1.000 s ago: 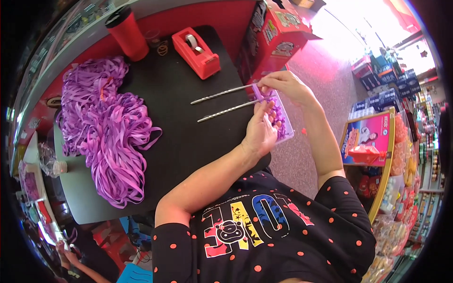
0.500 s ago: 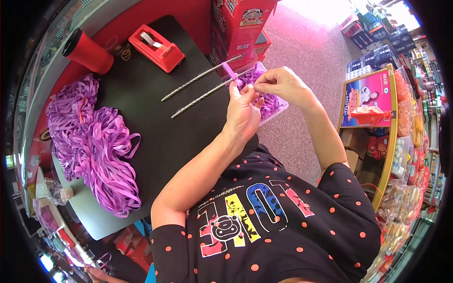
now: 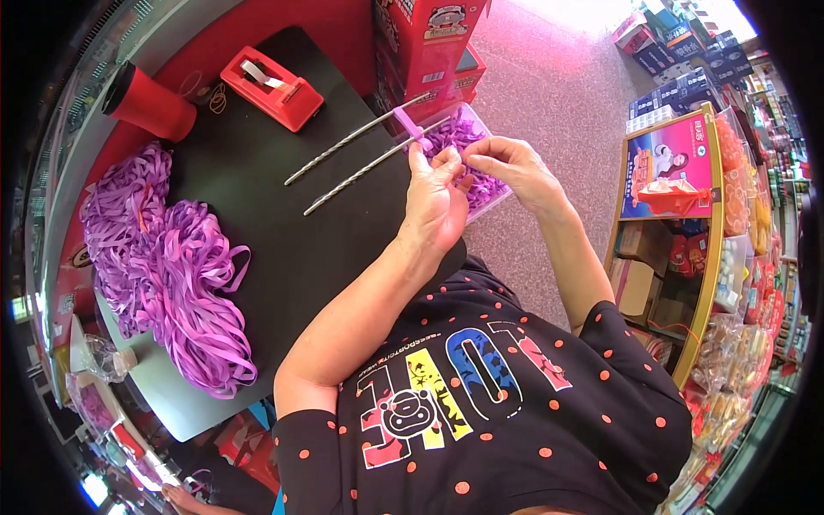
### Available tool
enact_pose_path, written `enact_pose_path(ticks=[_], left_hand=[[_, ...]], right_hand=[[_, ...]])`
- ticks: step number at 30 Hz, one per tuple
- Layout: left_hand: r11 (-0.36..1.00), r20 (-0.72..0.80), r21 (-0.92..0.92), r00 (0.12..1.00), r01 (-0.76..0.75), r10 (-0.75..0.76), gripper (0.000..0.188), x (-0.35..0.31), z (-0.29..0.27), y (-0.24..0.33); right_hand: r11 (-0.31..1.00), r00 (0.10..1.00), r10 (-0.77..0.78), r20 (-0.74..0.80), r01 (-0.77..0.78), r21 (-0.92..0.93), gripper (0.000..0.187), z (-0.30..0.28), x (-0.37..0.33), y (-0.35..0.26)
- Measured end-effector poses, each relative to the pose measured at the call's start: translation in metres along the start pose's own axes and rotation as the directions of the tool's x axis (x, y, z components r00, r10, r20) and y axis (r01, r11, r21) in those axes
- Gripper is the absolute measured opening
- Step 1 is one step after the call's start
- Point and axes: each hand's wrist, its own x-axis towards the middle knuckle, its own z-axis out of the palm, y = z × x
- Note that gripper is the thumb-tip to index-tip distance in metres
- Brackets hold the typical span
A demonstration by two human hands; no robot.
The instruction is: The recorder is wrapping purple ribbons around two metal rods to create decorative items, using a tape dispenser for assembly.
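Observation:
Two thin twisted metal rods, the far rod (image 3: 343, 148) and the near rod (image 3: 354, 184), stick out side by side over the black table. A purple ribbon band (image 3: 407, 123) spans them. My left hand (image 3: 436, 202) is closed in a pinch beside the near rod, its thumb at the purple ribbon's lower end. Just to its right, my right hand (image 3: 522, 174) is also pinched, fingertips close to the left fingers; what it holds is too small to make out. Behind both hands is a clear plastic box (image 3: 495, 202) filled with short purple ribbon pieces (image 3: 459, 129), partly hidden by the fingers.
A large heap of purple ribbon (image 3: 202, 296) covers the left side of the black table (image 3: 292, 257). A red tape dispenser (image 3: 273, 90) and a red tumbler (image 3: 154, 103) stand at the far left. Tall red cartons (image 3: 433, 43) rise behind the rods; a stocked shelf (image 3: 652, 257) is at right.
My right hand has shifted slightly right and down, its fingertips a little farther from the left hand's. My left hand stays by the ribbon band. The whole view has moved slightly.

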Motion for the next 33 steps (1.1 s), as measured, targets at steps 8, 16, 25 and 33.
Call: enact_pose_path(ticks=[8,16,25,33], left_hand=[[0.996,-0.067,-0.077,0.996,0.054,-0.059,0.089,-0.002,-0.001,0.001],[0.996,0.001,-0.058,0.997,0.071,-0.071,0.083,-0.006,0.002,0.004],[0.996,-0.021,-0.050,0.997,0.075,-0.076,0.088,-0.007,0.004,0.006],[0.997,-0.009,-0.050,0.998,0.066,-0.067,0.090,-0.005,-0.002,0.005]], right_hand=[[0.941,0.988,-0.148,0.050,0.156,-0.301,0.016,-0.011,0.039,-0.048],[0.768,0.820,0.082,0.567,0.311,-0.560,0.026,0.003,0.118,-0.061],[0.641,0.870,0.107,0.482,0.310,-0.702,0.028,0.013,0.119,-0.061],[0.495,0.946,0.091,0.310,0.227,-0.839,0.031,0.028,0.104,-0.068]])
